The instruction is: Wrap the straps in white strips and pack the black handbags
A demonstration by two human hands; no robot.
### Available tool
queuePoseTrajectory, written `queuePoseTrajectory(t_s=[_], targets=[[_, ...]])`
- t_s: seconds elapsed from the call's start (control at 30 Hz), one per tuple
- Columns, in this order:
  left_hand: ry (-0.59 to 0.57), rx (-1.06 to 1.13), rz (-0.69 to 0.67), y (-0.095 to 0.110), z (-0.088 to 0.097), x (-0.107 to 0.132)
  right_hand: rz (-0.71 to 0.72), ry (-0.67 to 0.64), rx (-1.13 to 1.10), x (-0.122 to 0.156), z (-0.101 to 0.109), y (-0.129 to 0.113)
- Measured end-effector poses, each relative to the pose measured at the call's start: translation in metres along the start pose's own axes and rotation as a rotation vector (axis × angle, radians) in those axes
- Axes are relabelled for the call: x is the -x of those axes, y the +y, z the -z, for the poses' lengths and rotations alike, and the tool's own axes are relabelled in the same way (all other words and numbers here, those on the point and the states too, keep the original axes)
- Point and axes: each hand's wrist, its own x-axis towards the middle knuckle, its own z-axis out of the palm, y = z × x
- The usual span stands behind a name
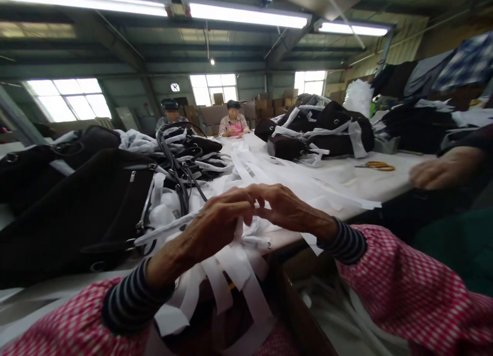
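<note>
My left hand (215, 221) is closed in a pinch near the middle of the view, on a white strip (239, 230) that shows under its fingers. My right hand (284, 206) meets it from the right, its thumb and fingers bent together at the left fingertips. What the right fingers hold is hidden. Below both hands, several white strips (221, 284) hang over the table's edge. Left of my hands, a black bag (88, 202) lies with metal rings and a zip, and a dark strap partly covered in white wrapping reaches toward my left hand.
More black bags (331, 122) with white wrapping are piled across the white table (400, 176). Yellow-handled scissors (375, 166) lie at the right, close to another person's blurred hand (442, 170). White strips (288, 179) spread over the tabletop. Two people sit at the far end.
</note>
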Motion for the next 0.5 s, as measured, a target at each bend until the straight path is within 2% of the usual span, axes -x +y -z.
queuePoseTrajectory(t_s=[0.1,0.13,0.17,0.23,0.27,0.37,0.5], targets=[[0.271,0.039,0.182,-0.013,-0.012,0.01,-0.133,0.073,-0.04,0.006,-0.001,0.018],[0.303,0.049,0.286,-0.018,-0.017,0.015,-0.168,0.097,-0.04,0.008,-0.001,0.024],[0.287,0.043,0.388,-0.023,-0.023,0.02,-0.202,0.109,-0.038,0.009,-0.001,0.03],[0.159,-0.047,0.515,-0.032,-0.036,0.029,-0.283,0.092,-0.027,0.009,-0.003,0.039],[0.071,-0.119,0.526,-0.036,-0.043,0.033,-0.324,0.054,-0.009,0.007,-0.006,0.043],[-0.135,-0.306,0.437,-0.041,-0.057,0.037,-0.39,-0.079,0.104,0.001,-0.019,0.053],[-0.271,-0.397,0.44,-0.039,-0.063,0.031,-0.349,-0.088,0.175,0.001,-0.031,0.068]])
